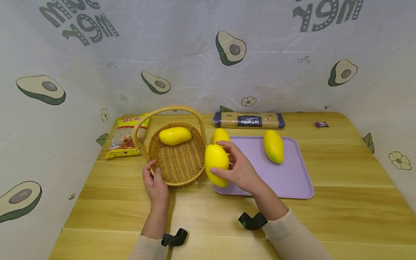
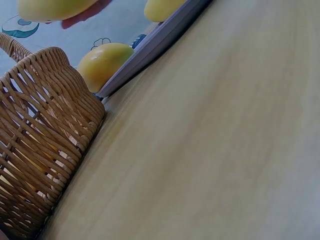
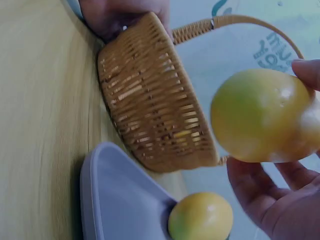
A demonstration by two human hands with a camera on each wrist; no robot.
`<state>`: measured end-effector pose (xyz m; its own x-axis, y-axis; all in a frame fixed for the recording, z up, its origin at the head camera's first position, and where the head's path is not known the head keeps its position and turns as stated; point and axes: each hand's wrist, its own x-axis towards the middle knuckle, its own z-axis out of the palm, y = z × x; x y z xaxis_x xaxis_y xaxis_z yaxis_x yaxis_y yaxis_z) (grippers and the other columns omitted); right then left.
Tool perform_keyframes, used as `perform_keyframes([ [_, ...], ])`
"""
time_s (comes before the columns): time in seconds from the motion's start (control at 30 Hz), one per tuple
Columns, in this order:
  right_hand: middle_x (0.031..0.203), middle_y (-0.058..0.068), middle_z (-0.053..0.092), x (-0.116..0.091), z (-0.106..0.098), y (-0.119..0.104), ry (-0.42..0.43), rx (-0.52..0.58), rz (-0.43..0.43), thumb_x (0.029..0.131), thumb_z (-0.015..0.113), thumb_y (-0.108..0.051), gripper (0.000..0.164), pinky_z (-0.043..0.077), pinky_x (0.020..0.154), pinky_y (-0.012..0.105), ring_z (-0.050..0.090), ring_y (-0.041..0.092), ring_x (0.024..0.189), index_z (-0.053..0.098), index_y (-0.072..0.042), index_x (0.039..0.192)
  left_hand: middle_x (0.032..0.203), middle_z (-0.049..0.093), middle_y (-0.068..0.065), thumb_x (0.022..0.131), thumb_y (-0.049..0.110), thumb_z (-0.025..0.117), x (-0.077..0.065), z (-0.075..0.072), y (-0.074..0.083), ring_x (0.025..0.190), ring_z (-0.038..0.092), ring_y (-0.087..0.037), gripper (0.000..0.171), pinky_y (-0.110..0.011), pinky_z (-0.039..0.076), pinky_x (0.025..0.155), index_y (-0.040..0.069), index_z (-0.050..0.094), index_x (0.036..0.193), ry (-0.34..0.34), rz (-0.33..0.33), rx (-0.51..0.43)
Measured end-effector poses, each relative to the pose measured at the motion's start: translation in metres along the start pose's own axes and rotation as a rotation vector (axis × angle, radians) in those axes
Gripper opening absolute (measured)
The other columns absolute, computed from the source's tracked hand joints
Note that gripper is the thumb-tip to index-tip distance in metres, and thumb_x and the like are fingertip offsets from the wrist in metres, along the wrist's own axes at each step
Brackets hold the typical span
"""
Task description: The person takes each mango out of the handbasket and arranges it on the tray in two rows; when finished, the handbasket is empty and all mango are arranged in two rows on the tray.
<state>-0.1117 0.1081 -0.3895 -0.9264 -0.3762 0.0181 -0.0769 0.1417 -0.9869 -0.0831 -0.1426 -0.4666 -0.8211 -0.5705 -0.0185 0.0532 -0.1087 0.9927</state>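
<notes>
My right hand (image 1: pixel 242 169) grips a yellow mango (image 1: pixel 216 164) between thumb and fingers, held up beside the right rim of a wicker basket (image 1: pixel 177 182). The right wrist view shows the held mango (image 3: pixel 262 115) with a greenish end. At the basket's front left rim my left hand (image 1: pixel 157 186) holds on, its fingers partly hidden in the left wrist view. Another mango (image 1: pixel 175 136) lies inside the basket at the back. On the lilac tray (image 1: pixel 263 180) one mango (image 1: pixel 273 146) sits at the right, and one more mango (image 1: pixel 221 135) is at its back left corner.
A yellow food packet (image 1: pixel 126 139) lies left of the basket, partly behind its tall arched handle (image 1: pixel 175 108). Behind the tray is a spaghetti pack (image 1: pixel 250 120). A small purple wrapped candy (image 1: pixel 321 124) lies at the back right. Printed cloth (image 1: pixel 195 72) encloses the table.
</notes>
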Motion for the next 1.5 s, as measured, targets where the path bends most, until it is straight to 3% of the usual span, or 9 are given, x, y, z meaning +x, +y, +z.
perform_keyframes([
  [0.2, 0.142, 0.019, 0.056, 0.000, -0.013, 0.008, 0.013, -0.119, 0.065, 0.085, 0.081, -0.017, 0.075, 0.056, 0.086, 0.042, 0.061, 0.035, 0.113, 0.042, -0.017, 0.149, 0.164, 0.027, -0.004, 0.104, 0.009, 0.041, -0.001, -0.001, -0.001, 0.157, 0.013, -0.018, 0.031, -0.044, 0.018, 0.125, 0.003, 0.047, 0.134, 0.002, -0.015, 0.023],
  [0.53, 0.135, 0.021, 0.050, 0.003, -0.029, 0.015, -0.030, -0.259, 0.220, 0.085, 0.082, -0.031, 0.071, 0.051, 0.086, 0.038, 0.057, 0.034, 0.111, 0.047, -0.020, 0.146, 0.163, 0.027, -0.006, 0.105, 0.008, 0.039, -0.002, 0.000, 0.001, 0.155, 0.017, -0.019, 0.030, -0.045, 0.022, 0.122, 0.003, 0.046, 0.133, -0.012, 0.007, 0.004],
  [0.7, 0.131, 0.023, 0.051, 0.005, -0.034, 0.020, -0.073, -0.268, 0.256, 0.086, 0.080, -0.031, 0.070, 0.051, 0.079, 0.034, 0.062, 0.031, 0.101, 0.048, -0.016, 0.145, 0.163, 0.027, -0.004, 0.105, 0.010, 0.039, -0.003, -0.001, 0.001, 0.154, 0.019, -0.018, 0.030, -0.044, 0.025, 0.120, 0.004, 0.046, 0.133, -0.009, 0.003, 0.014],
  [1.03, 0.126, 0.024, 0.057, 0.006, -0.040, 0.026, -0.144, -0.312, 0.310, 0.089, 0.076, -0.035, 0.068, 0.049, 0.079, 0.034, 0.060, 0.029, 0.098, 0.047, -0.016, 0.147, 0.163, 0.028, -0.003, 0.105, 0.010, 0.039, -0.003, -0.001, 0.000, 0.153, 0.022, -0.018, 0.031, -0.042, 0.030, 0.117, 0.004, 0.046, 0.135, -0.007, -0.010, 0.026],
  [1.5, 0.113, 0.022, 0.061, 0.008, -0.036, 0.031, -0.164, -0.264, 0.337, 0.092, 0.075, -0.029, 0.063, 0.053, 0.075, 0.032, 0.063, 0.023, 0.084, 0.048, -0.011, 0.145, 0.163, 0.028, -0.002, 0.105, 0.010, 0.039, -0.002, 0.000, 0.001, 0.154, 0.021, -0.018, 0.030, -0.044, 0.027, 0.119, 0.004, 0.046, 0.134, -0.010, 0.000, 0.023],
])
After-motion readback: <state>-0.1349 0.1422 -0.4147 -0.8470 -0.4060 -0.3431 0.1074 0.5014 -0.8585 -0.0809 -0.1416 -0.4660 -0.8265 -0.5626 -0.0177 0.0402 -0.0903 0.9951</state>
